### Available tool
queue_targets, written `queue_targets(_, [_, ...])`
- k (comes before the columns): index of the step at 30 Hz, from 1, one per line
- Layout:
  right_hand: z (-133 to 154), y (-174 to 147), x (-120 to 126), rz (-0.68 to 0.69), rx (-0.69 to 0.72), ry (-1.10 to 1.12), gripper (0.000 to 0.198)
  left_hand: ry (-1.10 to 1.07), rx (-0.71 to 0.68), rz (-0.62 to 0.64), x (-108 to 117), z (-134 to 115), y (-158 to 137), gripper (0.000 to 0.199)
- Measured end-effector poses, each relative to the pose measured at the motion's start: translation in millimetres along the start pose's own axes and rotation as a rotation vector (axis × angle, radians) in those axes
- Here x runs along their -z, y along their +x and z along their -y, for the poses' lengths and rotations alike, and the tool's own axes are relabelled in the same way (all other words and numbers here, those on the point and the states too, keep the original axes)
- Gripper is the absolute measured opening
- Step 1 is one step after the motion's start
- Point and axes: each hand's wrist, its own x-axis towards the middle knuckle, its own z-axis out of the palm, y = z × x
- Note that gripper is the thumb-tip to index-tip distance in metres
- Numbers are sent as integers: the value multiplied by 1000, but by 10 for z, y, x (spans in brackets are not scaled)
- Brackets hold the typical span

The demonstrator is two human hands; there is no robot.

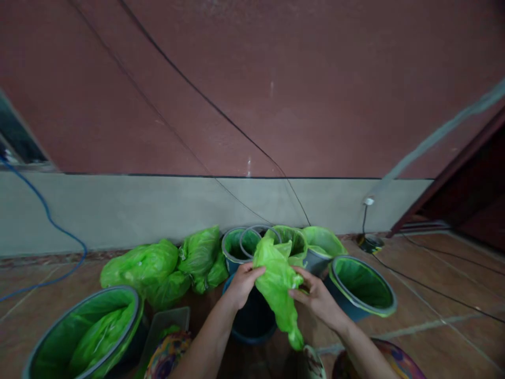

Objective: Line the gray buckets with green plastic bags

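Observation:
Between my two hands a bright green plastic bag is held up, crumpled, its lower end hanging in a narrow twist. My left hand pinches the bag's left edge between thumb and fingers. On the other side, my right hand grips its right edge near a bunched part. Below the bag stands a dark bucket, partly hidden by my left hand and forearm. Just behind are a lined bucket and a loose grey ring resting over the bucket tops.
Full green bags lie along the wall at left. A large lined bin with a green bag inside stands front left, beside a clear container. Another lined bucket is at right. A black cable crosses the tiles; a blue hose hangs left.

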Motion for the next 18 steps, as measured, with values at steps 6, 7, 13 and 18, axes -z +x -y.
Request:
queue_targets(6, [86,-41,245,-303,143,3,29,176,98,-209,-174,185,-16,19])
queue_targets(7, [105,-59,291,-305,156,-20,28,266,105,-247,-203,249,-10,14])
queue_targets(13, [291,-210,471,-308,324,-427,12,632,-213,-365,-610,365,-5,35])
queue_targets(18, [494,-357,548,-321,449,-729,16,587,-523,176,-1256,138,-214,59])
